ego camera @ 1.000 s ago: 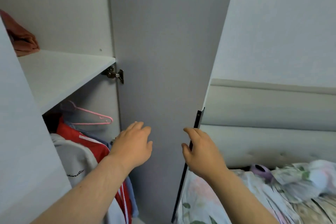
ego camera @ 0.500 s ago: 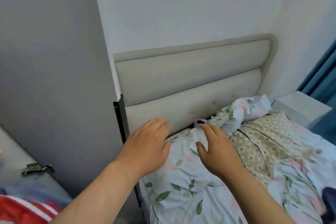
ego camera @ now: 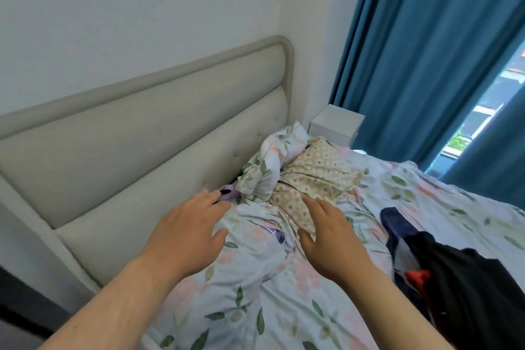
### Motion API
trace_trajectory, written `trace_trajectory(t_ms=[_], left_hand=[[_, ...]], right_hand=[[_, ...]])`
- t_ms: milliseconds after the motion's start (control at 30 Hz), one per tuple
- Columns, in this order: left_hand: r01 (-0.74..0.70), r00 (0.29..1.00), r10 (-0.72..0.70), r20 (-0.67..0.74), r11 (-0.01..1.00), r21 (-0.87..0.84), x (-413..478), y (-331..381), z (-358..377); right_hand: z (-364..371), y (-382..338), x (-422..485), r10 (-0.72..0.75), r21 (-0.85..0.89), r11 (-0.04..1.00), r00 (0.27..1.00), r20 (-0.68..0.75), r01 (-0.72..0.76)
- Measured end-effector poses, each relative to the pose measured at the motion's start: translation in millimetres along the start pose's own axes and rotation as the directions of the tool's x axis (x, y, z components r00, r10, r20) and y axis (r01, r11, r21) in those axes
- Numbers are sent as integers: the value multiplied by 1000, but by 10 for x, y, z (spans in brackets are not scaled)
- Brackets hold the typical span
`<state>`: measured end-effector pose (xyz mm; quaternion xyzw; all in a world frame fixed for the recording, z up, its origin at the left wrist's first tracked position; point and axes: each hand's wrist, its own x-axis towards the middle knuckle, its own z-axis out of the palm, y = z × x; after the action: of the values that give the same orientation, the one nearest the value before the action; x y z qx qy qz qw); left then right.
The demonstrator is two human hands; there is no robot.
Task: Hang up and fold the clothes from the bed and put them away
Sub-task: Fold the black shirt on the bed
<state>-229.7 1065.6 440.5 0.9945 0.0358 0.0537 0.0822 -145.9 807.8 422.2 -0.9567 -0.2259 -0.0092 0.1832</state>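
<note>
Both my hands hover over the bed, which is covered by a floral sheet (ego camera: 250, 287). My left hand (ego camera: 187, 230) is held out with relaxed fingers and holds nothing. My right hand (ego camera: 329, 233) is also empty, its fingers stretched toward a beige patterned garment (ego camera: 315, 176) lying near the headboard. A pile of dark clothes (ego camera: 460, 281), black and navy with a bit of red, lies on the bed at the right. A crumpled floral pillow (ego camera: 270, 162) sits beside the beige garment.
A padded beige headboard (ego camera: 142, 133) runs along the left. A small purple object (ego camera: 228, 193) lies by it. A white nightstand (ego camera: 336, 125) stands in the corner, with blue curtains (ego camera: 420, 51) and a window at the right.
My view has swung from the open wardrobe to the bed. Both hands moved from the wardrobe door to above the bedding, and the dark clothes pile has come into sight.
</note>
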Motion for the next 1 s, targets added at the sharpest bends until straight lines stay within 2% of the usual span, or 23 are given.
trace_trajectory(t_ms=[233,433,567,800,1000], left_hand=[[-50,996,59,66,990,-135,185,59,210],[-179,974,202,103,965,-193,346,357,432],[-234,950,275,146,940,-247,410,614,573],[-419,844,477,243,871,-256,627,1482,797],[-531,735,603,309,796,-290,523,2621,1188]], right_hand=[[-283,375,-638,237,-72,969,972,4,-236],[-436,643,-1286,458,-102,879,884,-92,-466],[-431,769,-1624,538,-63,835,835,-119,-547],[-458,1157,-2301,713,40,694,677,-185,-719],[-418,1713,-2776,792,164,608,579,-195,-777]])
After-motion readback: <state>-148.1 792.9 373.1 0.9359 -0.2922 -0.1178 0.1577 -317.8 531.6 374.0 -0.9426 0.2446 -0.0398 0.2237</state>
